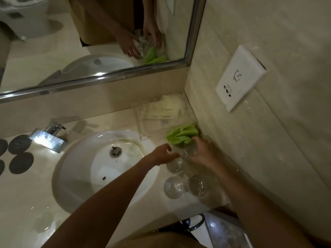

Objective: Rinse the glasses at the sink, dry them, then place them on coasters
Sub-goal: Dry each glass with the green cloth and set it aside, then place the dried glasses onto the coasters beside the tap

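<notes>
Several clear glasses stand on the counter right of the sink: one near the basin rim, two closer to me. My right hand grips a further glass from above, just in front of a crumpled green cloth. My left hand hovers beside it with fingers loosely spread, holding nothing. Dark round coasters lie on the counter far left, past the chrome tap.
A clear tray of toiletry sachets sits in the back corner. A wall socket plate is on the right wall. The mirror runs along the back. The counter edge drops off at bottom right.
</notes>
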A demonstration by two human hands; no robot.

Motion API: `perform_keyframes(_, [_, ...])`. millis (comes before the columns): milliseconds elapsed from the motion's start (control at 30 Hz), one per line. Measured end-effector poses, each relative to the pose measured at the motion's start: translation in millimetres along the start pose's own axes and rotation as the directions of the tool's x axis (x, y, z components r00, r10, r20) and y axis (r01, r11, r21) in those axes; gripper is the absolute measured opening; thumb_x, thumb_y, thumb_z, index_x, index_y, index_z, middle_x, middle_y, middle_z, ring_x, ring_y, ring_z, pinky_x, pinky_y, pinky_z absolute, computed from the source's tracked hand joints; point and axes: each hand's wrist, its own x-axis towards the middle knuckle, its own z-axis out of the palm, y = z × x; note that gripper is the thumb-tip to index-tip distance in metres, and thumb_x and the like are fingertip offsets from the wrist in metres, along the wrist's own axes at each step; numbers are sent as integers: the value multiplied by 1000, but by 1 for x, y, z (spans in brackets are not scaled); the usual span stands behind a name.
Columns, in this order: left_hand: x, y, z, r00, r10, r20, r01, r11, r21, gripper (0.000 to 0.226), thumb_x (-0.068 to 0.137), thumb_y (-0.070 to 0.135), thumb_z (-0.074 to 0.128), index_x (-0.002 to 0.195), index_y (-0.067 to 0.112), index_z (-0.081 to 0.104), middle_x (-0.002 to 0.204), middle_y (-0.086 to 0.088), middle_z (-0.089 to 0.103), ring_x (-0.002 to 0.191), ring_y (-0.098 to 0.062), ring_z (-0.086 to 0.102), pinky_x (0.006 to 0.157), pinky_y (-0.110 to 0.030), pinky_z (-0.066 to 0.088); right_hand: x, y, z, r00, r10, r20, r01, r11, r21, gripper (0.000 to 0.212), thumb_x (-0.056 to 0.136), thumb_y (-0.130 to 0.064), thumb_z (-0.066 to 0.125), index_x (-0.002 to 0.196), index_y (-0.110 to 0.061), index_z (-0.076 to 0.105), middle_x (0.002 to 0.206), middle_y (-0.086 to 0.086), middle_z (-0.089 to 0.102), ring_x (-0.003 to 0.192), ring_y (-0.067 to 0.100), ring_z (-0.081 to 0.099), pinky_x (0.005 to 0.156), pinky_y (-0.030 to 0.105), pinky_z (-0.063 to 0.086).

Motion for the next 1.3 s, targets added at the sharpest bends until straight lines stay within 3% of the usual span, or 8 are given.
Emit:
perform_keyframes(100, [-2,-1,16,999,51,2,-50,983,177,81,80,55,74,142,15,42,137,-12,48,120,-29,55,92,-37,53,-1,2,8,996,-16,86,21,998,-56,99,75,-39,82,155,-28,24,155,17,28,140,38,35,110,44,35])
perform_keyframes(200, [-1,-3,32,998,50,-40,-38,966,257,93,71,61,78,143,19,37,137,-11,45,123,-33,53,101,-48,49,3,3,21,998,-15,62,11,998,62,110,66,-28,89,154,-25,24,156,19,23,142,38,32,112,46,35])
perform_keyframes(367, [0,-8,47,996,35,-88,-9,959,283,103,65,63,82,143,16,33,136,-13,41,125,-37,48,99,-51,48,2,-1,29,993,-58,-105,69,991,111,79,74,-20,85,141,-19,44,145,14,43,129,35,48,102,41,44])
perform_keyframes(533, [-3,-13,48,984,67,-167,-22,966,258,90,67,53,85,134,11,40,128,-16,44,117,-36,52,94,-45,51,-5,-8,25,986,-135,-94,138,990,22,66,71,-22,84,128,-15,52,128,14,55,114,35,55,89,36,49])
perform_keyframes(700, [-18,-18,22,956,-125,-267,138,990,32,93,66,63,78,130,2,48,120,-15,57,111,-30,59,84,-34,53,-11,-35,7,982,-179,-65,179,984,-7,80,64,-44,87,127,-17,46,123,11,60,112,30,59,81,35,51])
perform_keyframes(800, [-35,-30,-11,933,-263,-247,214,955,-207,68,70,62,73,103,3,65,85,-6,68,76,-22,69,58,-24,53,-11,-63,-6,967,-250,-51,248,967,-53,87,65,-44,86,133,-15,40,120,12,63,109,30,62,79,33,51])
perform_keyframes(1100, [-114,-121,-92,880,-451,152,363,430,-827,57,69,59,65,97,9,59,82,-9,69,60,-17,52,54,-23,37,-26,-181,11,895,-430,121,447,869,-212,81,62,-44,84,124,-22,36,116,8,56,100,31,55,70,34,45])
perform_keyframes(1300, [-168,-205,-112,948,-283,143,132,-58,-990,68,73,46,69,120,-2,59,106,-19,69,76,-27,64,63,-28,54,-56,-272,44,815,-528,239,577,778,-247,88,63,-47,80,135,-23,36,122,6,58,104,29,58,71,31,44])
